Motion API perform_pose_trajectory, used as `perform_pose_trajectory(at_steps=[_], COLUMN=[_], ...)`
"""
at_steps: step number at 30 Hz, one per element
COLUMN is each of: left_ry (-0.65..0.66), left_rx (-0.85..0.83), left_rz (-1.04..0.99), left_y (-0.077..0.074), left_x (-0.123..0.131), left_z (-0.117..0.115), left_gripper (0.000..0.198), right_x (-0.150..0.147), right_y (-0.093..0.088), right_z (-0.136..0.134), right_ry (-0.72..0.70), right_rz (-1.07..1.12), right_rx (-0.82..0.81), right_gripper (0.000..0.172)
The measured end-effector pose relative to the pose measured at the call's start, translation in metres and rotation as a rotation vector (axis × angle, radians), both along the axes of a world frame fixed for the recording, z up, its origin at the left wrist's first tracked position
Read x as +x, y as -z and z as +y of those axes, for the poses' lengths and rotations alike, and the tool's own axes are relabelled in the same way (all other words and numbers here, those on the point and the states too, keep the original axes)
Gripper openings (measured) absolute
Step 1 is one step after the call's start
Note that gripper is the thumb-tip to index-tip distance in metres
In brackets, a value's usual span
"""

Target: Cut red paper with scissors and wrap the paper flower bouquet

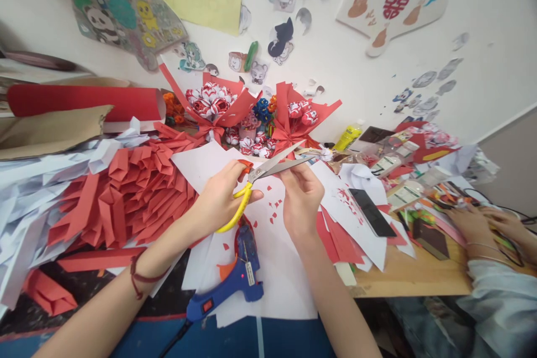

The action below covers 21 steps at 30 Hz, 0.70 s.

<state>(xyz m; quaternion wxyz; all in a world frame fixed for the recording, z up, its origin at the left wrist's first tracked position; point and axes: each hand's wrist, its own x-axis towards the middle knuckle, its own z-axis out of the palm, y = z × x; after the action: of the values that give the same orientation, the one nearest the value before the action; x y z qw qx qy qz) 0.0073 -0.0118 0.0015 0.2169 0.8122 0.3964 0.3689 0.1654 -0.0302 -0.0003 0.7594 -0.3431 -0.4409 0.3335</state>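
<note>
My left hand (222,193) is closed around the yellow handles of a pair of scissors (260,170). The blades are parted and point right, towards my other hand. A small orange-red piece (245,166) shows at the left fingertips; its kind is unclear. My right hand (302,190) is closed in a pinch close to the blades, and whatever its fingers hold is hidden. White paper sheets (289,268) lie beneath both hands, with small red paper scraps (273,215) scattered on them. A blue glue gun (235,279) rests on the sheets below the scissors.
Folded red paper strips (142,190) and white ones (25,240) are heaped left. Two red-wrapped paper bouquets (213,106) stand against the wall. A black phone (372,212) lies right. Farther right, another person's hands (474,226) are over a cluttered wooden table (403,277).
</note>
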Motion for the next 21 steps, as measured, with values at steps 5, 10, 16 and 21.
perform_pose_trajectory(at_steps=[5,10,16,21], left_ry=[0.012,0.008,0.005,-0.009], left_rx=[0.012,0.016,0.018,0.011], left_rz=[0.003,0.018,0.037,0.044], left_y=[-0.0006,0.0012,0.0041,0.0043], left_x=[0.0000,0.0008,0.0008,0.0011], left_z=[0.0002,0.0001,0.0003,0.0003], left_gripper=[0.023,0.024,0.022,0.025], right_x=[-0.0026,-0.0030,-0.0044,-0.0066], right_y=[-0.0007,-0.0014,-0.0020,-0.0022], right_z=[-0.0014,-0.0021,-0.0023,-0.0032], right_ry=[-0.014,-0.041,-0.023,0.003], right_rz=[0.025,0.068,0.085,0.087], right_rx=[-0.023,-0.004,-0.005,-0.024], right_gripper=[0.013,0.010,0.011,0.011])
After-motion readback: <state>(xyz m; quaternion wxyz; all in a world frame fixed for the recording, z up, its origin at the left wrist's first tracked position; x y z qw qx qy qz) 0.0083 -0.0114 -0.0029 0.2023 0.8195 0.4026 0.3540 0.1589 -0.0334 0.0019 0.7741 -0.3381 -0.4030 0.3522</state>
